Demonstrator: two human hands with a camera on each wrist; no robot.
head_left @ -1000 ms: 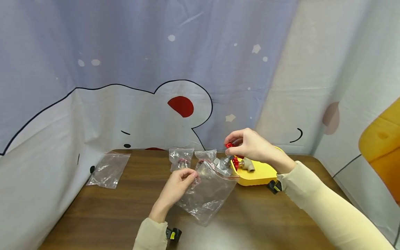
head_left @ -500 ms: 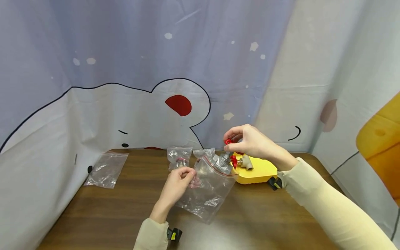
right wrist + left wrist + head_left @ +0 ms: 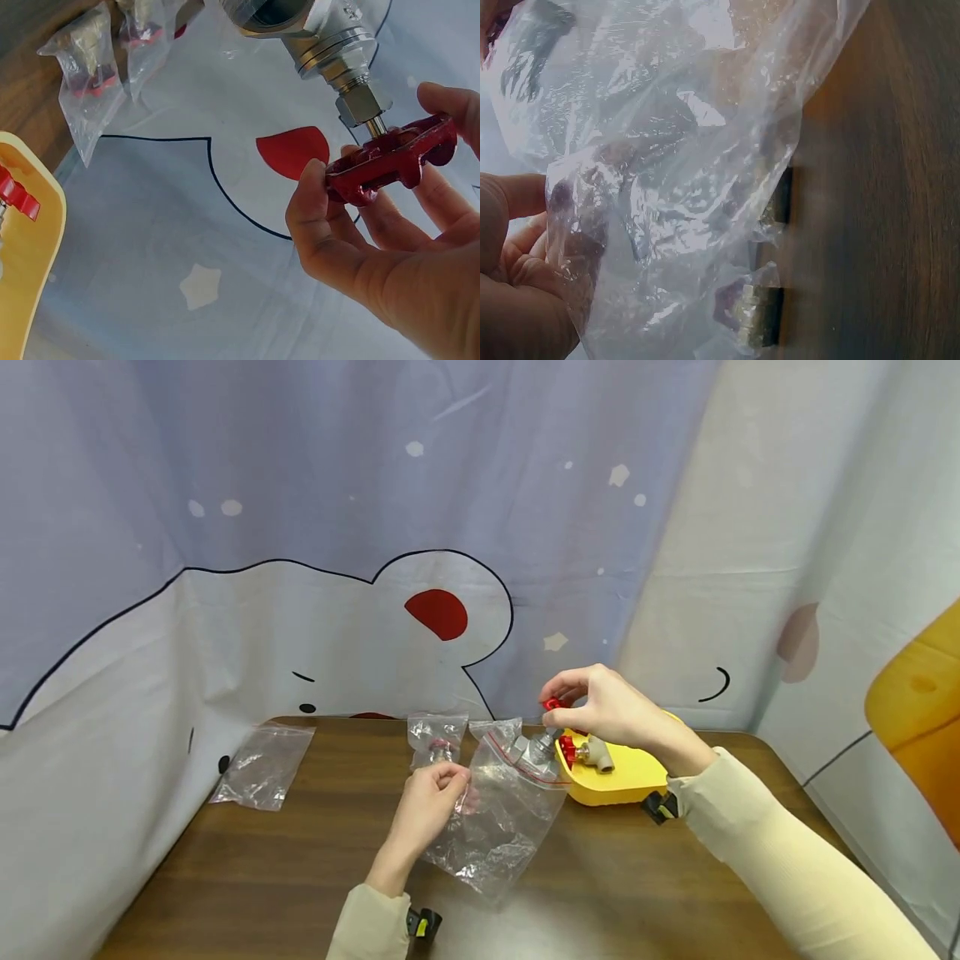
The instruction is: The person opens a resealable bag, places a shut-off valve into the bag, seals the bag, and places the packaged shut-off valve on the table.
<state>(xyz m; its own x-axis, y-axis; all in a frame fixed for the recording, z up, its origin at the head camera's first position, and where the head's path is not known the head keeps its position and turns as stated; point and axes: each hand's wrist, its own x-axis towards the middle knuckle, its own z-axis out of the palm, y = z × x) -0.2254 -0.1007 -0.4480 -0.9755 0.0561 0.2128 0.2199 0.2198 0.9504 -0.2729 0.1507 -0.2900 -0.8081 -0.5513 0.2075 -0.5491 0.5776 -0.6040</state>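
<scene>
My right hand (image 3: 611,710) grips the red handwheel (image 3: 394,157) of a metal valve (image 3: 330,52). In the head view the valve's silver body hangs tilted beside the red-lined mouth of a clear zip bag (image 3: 510,831); I cannot tell how far it is inside. My left hand (image 3: 427,802) pinches the bag's left edge between thumb and fingers. In the left wrist view the crumpled plastic film (image 3: 667,210) hides most of what lies behind it.
A yellow bin (image 3: 618,793) at the back right holds another valve with a beige body (image 3: 597,754) and red handle. Bagged valves (image 3: 91,64) stand at the back of the wooden table (image 3: 285,877). A flat clear bag (image 3: 262,768) lies far left, against the curtain (image 3: 360,468).
Both hands keep their holds on the bag and the valve. The bag's mouth has shifted slightly, and the head view has swayed a little; otherwise little differs.
</scene>
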